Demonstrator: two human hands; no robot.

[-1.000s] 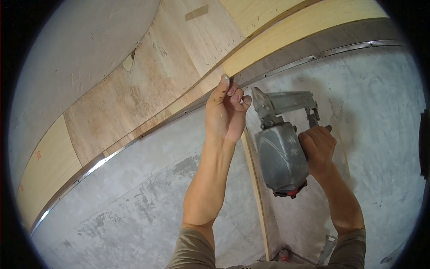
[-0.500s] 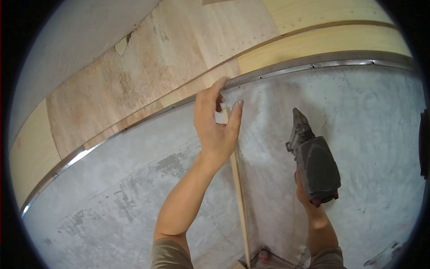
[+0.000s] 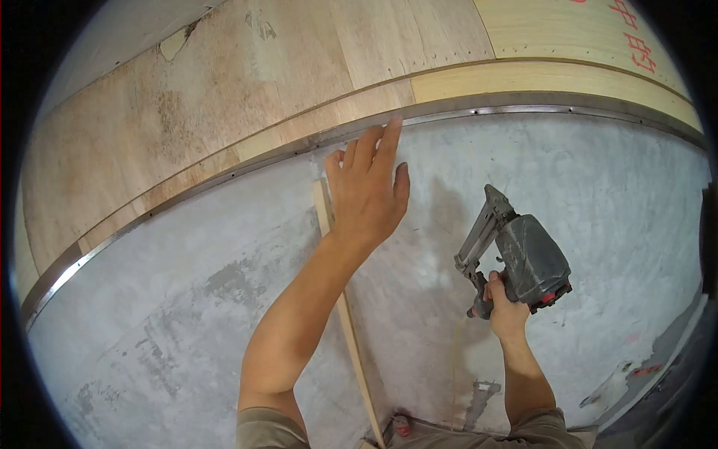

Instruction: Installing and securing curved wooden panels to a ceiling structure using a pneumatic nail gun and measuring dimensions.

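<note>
My left hand (image 3: pixel 368 183) is raised in the middle with its fingers stretched out and holding nothing. Its longest fingertips reach the thin metal strip (image 3: pixel 516 109) along the plywood's lower edge; whether they press on it I cannot tell. Behind that hand and forearm a narrow wooden batten (image 3: pixel 351 340) runs up the grey wall, its top end just left of the hand. On the right, my right hand (image 3: pixel 508 308) grips the handle of a dark grey nail gun (image 3: pixel 532 251). The gun's nose points up, below the metal strip and apart from it.
Plywood panels (image 3: pixel 224 105) with a narrower wood band (image 3: pixel 516 77) span the top, with red marks at upper right. Below spreads a patchy grey plastered wall (image 3: pixel 187 322). A small red object (image 3: pixel 402 428) lies by the batten's foot. A thin hose (image 3: pixel 455 367) hangs below the gun.
My left hand has moved right of the batten's top, its fingers now straighter. The nail gun has turned, so its side and handle show. The whole view has shifted a little.
</note>
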